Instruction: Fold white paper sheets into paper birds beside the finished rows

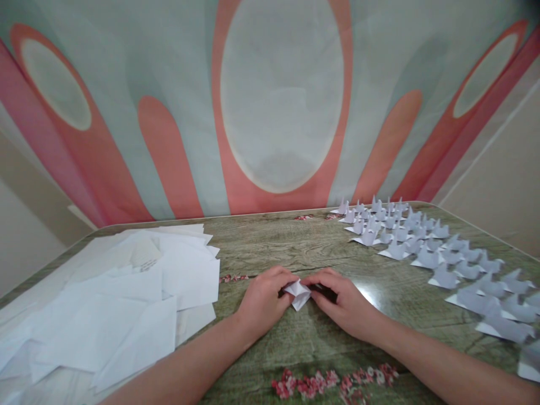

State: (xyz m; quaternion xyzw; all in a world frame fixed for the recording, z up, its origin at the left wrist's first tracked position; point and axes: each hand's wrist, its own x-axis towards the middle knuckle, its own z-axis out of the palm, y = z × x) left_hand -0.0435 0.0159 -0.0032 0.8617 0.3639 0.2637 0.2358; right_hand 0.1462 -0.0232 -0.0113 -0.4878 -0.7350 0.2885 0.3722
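A big cloth (278, 112) hangs at the back. It is pale green with pink and orange shapes and large light ovals. In front of it is the surface (270, 247), which looks like wood, is a bit shiny, and has little red flowers (333, 382) printed on it.

On the left lies a messy pile of white sheets (118, 298), spread wide and reaching the near edge. On the right stand many folded paper birds (422, 242) in rows, close to one another.

In the middle, near the person, is the small folded paper (298, 292). It rests on the surface between the two hands. The left hand (264, 301) pinches its left side with the fingertips. The right hand (343, 301) pinches its right side the same way. Both hands are curled down around it.

What could go wrong? The shiny surface may let the paper slide, so a fold could come out crooked. The right arm is near the closest birds and could knock them over. The loose sheets might slip off the edge if bumped.

One sheet in the pile has a few dark marks, too small to read. I see no brand name.
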